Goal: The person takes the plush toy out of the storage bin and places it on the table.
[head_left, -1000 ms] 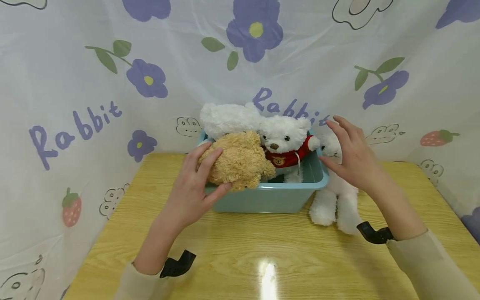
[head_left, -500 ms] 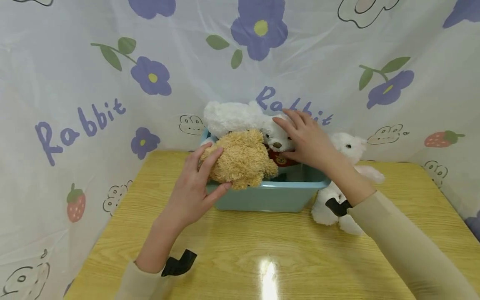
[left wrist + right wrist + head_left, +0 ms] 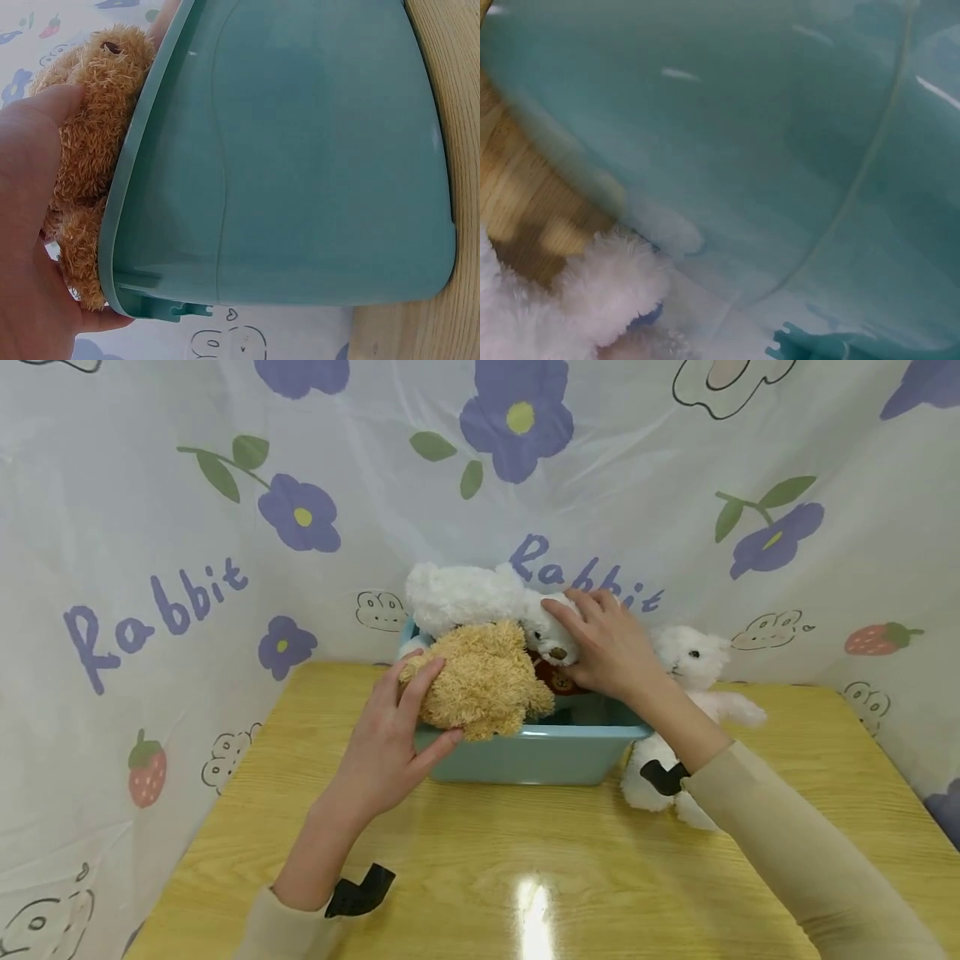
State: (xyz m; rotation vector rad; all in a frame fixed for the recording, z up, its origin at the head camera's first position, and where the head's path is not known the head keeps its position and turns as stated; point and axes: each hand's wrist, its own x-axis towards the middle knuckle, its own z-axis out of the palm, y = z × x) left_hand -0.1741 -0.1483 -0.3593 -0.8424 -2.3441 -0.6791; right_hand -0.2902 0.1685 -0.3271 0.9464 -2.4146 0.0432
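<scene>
Flowered cloth [image 3: 390, 502] backs one tub [image 3: 525, 758] holding three toys [image 3: 465, 597], one white toy [image 3: 693, 660] to its right. Left hand [image 3: 392, 731] grips tan toy [image 3: 487, 681] front-left; right hand [image 3: 609, 642], moved in from outside, now holds red-shirted bear [image 3: 549, 627].

With my head camera I look forward and down at the blue bin [image 3: 532, 756], from before and above it. My left wrist camera, turned sideways, faces its wall closely; my right one seems even nearer. All three views share this bin.
</scene>
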